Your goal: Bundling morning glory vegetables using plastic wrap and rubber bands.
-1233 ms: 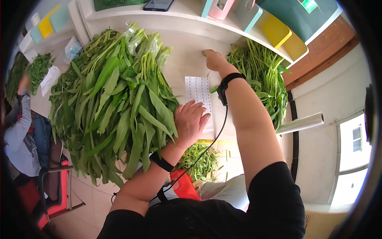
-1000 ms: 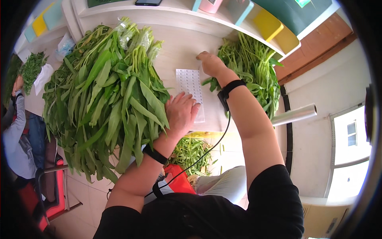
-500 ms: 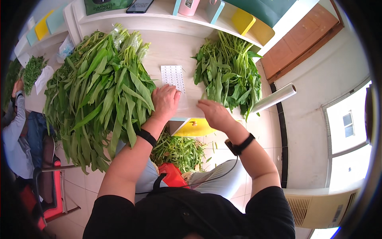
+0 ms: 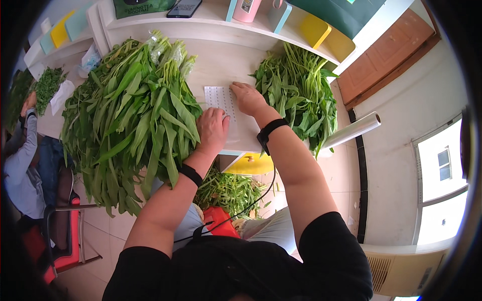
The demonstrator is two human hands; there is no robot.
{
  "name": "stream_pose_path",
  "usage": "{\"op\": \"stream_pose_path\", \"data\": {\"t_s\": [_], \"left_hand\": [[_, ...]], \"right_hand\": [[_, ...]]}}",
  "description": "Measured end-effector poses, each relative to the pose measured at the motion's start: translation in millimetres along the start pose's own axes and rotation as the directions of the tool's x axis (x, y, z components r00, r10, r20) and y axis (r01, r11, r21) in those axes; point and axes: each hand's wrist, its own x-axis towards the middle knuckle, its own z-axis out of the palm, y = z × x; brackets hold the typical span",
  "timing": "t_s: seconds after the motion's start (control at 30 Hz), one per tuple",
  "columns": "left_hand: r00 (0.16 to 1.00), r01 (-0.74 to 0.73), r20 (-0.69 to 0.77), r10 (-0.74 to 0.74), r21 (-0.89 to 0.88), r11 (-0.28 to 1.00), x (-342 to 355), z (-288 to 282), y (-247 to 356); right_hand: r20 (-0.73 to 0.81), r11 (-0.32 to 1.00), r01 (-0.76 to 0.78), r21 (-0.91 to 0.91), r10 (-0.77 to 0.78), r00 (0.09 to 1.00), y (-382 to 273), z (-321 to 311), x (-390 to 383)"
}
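A white sheet of small printed stickers [image 4: 219, 95] lies on the desk between two heaps of leafy greens. My left hand [image 4: 213, 129] rests over its near end, fingers lying forward and slightly bent, nothing seen in its grip. At the sheet's far right edge is my right hand [image 4: 249, 99], its fingertips drawn together on that edge; whether a single sticker is between them is too small to tell. Long-leaved water spinach [image 4: 133, 115] fills the desk left of my hands, its stem ends in clear plastic. A smaller water spinach bunch [image 4: 296, 90] lies to the right.
A roll of clear film [image 4: 354, 131] sticks out at the desk's right edge. Shelves with a phone [image 4: 184, 8] and pink cup [image 4: 246, 10] run along the back. Trimmed greens [image 4: 228, 190] lie on the floor below. At far left, another person's hand [image 4: 30, 103] touches greens.
My right hand has moved forward and left, from the desk's near edge to the sheet's far right edge. My left hand stays at the sheet's near end. The view has shifted slightly.
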Motion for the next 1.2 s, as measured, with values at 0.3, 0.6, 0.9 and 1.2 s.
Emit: {"op": "stream_pose_path", "data": {"t_s": [0.3,0.6,0.9,1.2], "left_hand": [[1.000,-0.015,-0.013,0.015,-0.030,0.999,-1.2,6.1,-0.1],[0.999,-0.027,-0.034,0.027,-0.004,1.000,1.1,4.8,-4.5],[1.000,-0.017,0.014,0.018,-0.067,0.998,2.9,6.2,0.7],[0.998,-0.060,-0.005,0.060,-0.060,0.996,1.5,2.7,-3.7]], "right_hand": [[-0.157,0.983,0.179,-0.039,-0.183,0.970,-28.7,-28.3,-149.7],[-0.162,0.991,0.056,0.123,-0.036,0.986,-17.7,-62.4,-107.3],[0.084,0.964,-0.169,-0.204,0.190,0.978,26.8,-6.6,-3.8],[-0.074,0.982,0.018,-0.187,-0.032,0.997,-43.1,-40.2,-192.8]]}}
